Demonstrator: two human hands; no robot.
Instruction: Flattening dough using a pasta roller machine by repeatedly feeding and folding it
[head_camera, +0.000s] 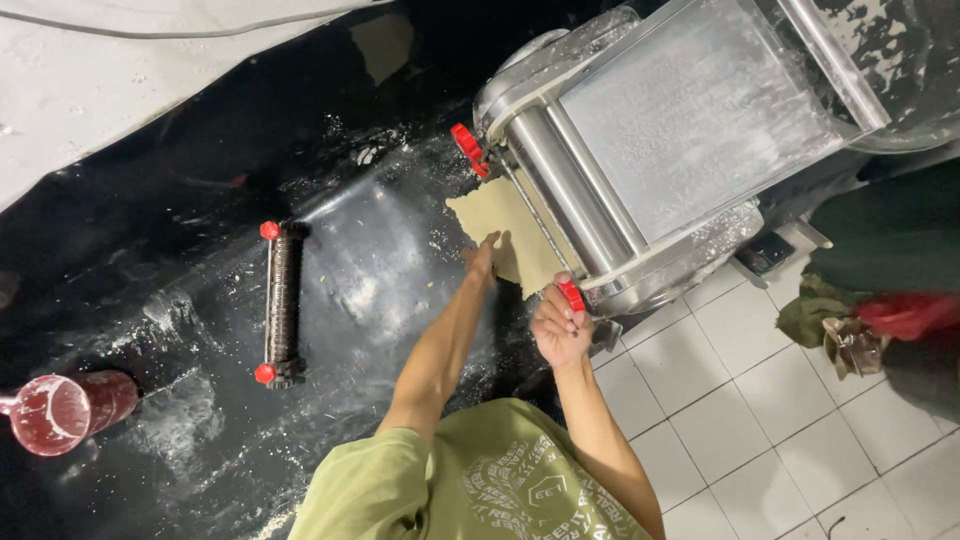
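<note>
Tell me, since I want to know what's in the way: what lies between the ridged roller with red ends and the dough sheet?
Head view: only bare black sheet, dusted with flour, lies between the ridged roller and the dough sheet.

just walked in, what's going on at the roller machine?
A person in a green shirt is working a metal roller machine. The right hand grips a red knob at the machine's near end. The left hand rests fingertips on a thin dough sheet lying at the rollers on a floury black surface. A separate ridged roller and a pink cup sit aside.
</note>
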